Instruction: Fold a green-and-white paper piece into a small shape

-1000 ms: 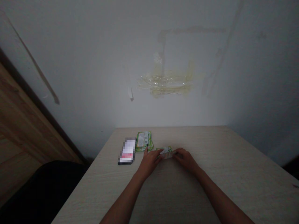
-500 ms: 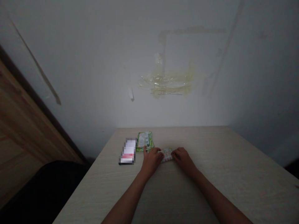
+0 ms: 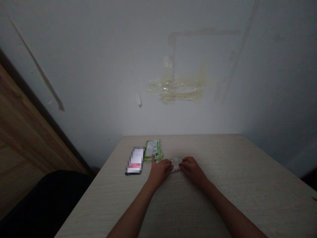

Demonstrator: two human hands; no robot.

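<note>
Handling the small packet (image 3: 176, 164): it sits low at the desk (image 3: 178, 211), between the two hands, its pale face with reddish print and some green turned up; whether it is folded or only rumpled I cannot tell.
Left hand (image 3: 160, 170): fingers curled over the packet's left end and grasping it; the outermost finger points away, at the near edge of the green packets, contact unclear.
Right hand (image 3: 194, 169): fingers bunched on the packet's right end, grasping it; the thumb is mostly hidden.
Packet risk: uneven pressure from the two ends could skew or crease it, I judge; a thin, slick wrapper could also slip from fingers set so near its edges.
Outer-finger risk: a leftward sweep of the left hand could knock the green packets askew, since that finger reaches so close.
Green packets (image 3: 153, 148): lying flat beyond the left hand, apparently stacked, and limiting room on that side.
Phone (image 3: 135, 160): just left of them, its screen blurred out; it too would obstruct a wide leftward move.
Wall (image 3: 99, 82): behind the desk's far edge, bearing yellowed tape (image 3: 179, 89); it bounds forward reach.
</note>
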